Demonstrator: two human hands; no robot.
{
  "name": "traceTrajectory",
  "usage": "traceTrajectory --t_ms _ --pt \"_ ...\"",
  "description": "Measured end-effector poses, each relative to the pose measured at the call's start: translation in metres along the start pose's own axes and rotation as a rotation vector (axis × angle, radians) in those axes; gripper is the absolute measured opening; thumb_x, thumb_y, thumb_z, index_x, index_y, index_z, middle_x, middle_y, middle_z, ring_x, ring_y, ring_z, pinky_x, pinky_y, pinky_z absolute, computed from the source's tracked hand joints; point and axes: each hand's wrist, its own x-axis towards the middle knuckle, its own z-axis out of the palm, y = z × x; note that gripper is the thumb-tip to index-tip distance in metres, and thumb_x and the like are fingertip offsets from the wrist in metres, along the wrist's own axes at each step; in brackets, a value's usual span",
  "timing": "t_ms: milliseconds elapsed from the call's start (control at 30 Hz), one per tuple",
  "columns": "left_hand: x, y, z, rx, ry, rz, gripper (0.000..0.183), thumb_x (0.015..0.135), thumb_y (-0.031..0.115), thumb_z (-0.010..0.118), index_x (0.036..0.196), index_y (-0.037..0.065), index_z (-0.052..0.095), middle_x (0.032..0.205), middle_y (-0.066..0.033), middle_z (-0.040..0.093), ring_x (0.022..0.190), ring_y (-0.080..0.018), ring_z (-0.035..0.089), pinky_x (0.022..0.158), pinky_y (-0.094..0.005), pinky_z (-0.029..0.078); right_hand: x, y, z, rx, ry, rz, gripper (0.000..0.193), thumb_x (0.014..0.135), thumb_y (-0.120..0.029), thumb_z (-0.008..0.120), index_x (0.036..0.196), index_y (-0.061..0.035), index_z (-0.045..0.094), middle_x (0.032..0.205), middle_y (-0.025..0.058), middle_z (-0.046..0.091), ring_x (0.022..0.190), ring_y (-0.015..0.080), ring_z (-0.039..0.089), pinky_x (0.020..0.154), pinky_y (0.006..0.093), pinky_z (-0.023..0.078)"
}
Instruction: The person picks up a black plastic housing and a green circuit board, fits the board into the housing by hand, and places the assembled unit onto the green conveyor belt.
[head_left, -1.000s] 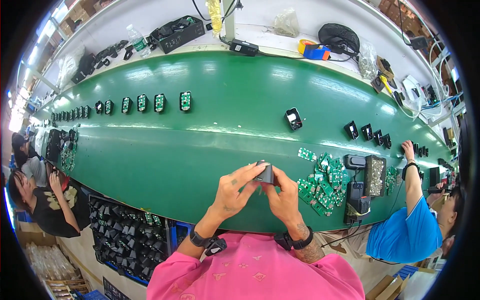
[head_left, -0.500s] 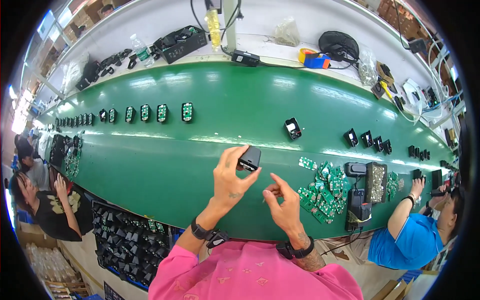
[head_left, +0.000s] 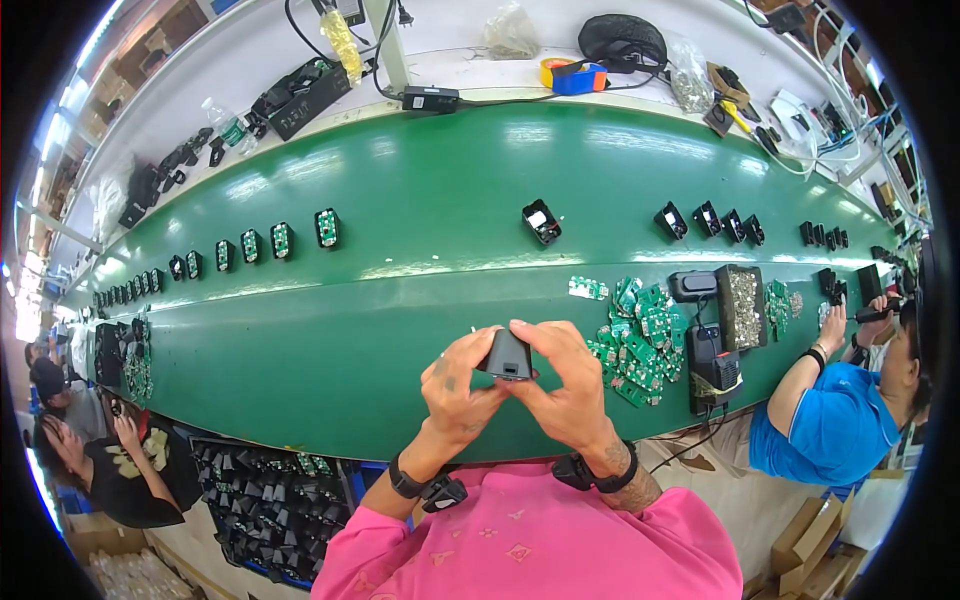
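Between both hands I hold a small black plastic housing [head_left: 510, 356], close to my body above the green bench. My left hand [head_left: 462, 388] grips its left side and my right hand [head_left: 566, 388] its right side, fingertips meeting around it. A rectangular opening shows in the end facing me; whatever is inside cannot be seen. To the right of my hands lies a heap of green circuit boards [head_left: 640, 340]. Beyond them on the bench stands an open black housing [head_left: 541, 221] with something white inside.
A row of black housings with boards [head_left: 281, 241] runs left. More open housings [head_left: 706, 217] stand right, near a bin of small metal parts [head_left: 741, 310] and a black device [head_left: 712, 365]. A crate of housings [head_left: 270, 500] is lower left. Co-workers sit on both sides, one in a blue shirt [head_left: 830, 420].
The housing has come down nearer to me and turned. My right hand, free before, now grips it together with my left. The view has shifted to the right.
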Motion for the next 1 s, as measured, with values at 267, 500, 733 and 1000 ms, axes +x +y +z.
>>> traceTrajectory --t_ms 267,500,733,1000 --pt "0.005 0.007 -0.023 -0.358 -0.282 -0.524 0.053 0.070 0.001 0.082 0.119 0.002 0.062 0.111 -0.0160 0.070 0.096 -0.0256 0.072 0.080 -0.0336 0.060 -0.009 0.005 0.001 -0.025 0.017 0.035 0.055 0.072 -0.008 0.081 0.123 -0.0024 0.062 0.098 0.0125 0.066 0.087 0.0303 0.060 0.077 0.0393 0.049" --pt "-0.003 0.001 -0.027 -0.267 -0.233 -0.218 0.044 0.071 -0.002 0.079 0.110 0.003 0.062 0.103 -0.0136 0.072 0.092 -0.0267 0.073 0.077 -0.0326 0.060 -0.004 -0.007 -0.004 0.034 -0.062 -0.005 0.051 0.071 -0.003 0.078 0.119 -0.0005 0.062 0.101 0.0124 0.066 0.093 0.0323 0.061 0.084 0.0405 0.050" --pt "0.002 0.006 -0.024 -0.155 -0.172 -0.026 0.037 0.069 -0.008 0.073 0.099 0.005 0.058 0.100 -0.0120 0.072 0.085 -0.0285 0.072 0.070 -0.0338 0.059 -0.002 -0.004 -0.007 0.028 -0.081 -0.088 0.039 0.068 0.000 0.075 0.105 -0.0032 0.065 0.097 0.0096 0.067 0.090 0.0312 0.062 0.082 0.0398 0.051" --pt "0.003 0.015 -0.025 -0.222 -0.310 -0.296 0.066 0.068 -0.002 0.080 0.129 0.005 0.056 0.101 -0.0139 0.072 0.087 -0.0284 0.072 0.074 -0.0329 0.059 -0.008 -0.006 -0.003 0.034 -0.031 0.157 0.040 0.071 -0.006 0.078 0.108 -0.0019 0.066 0.090 0.0099 0.067 0.083 0.0253 0.063 0.075 0.0348 0.052"
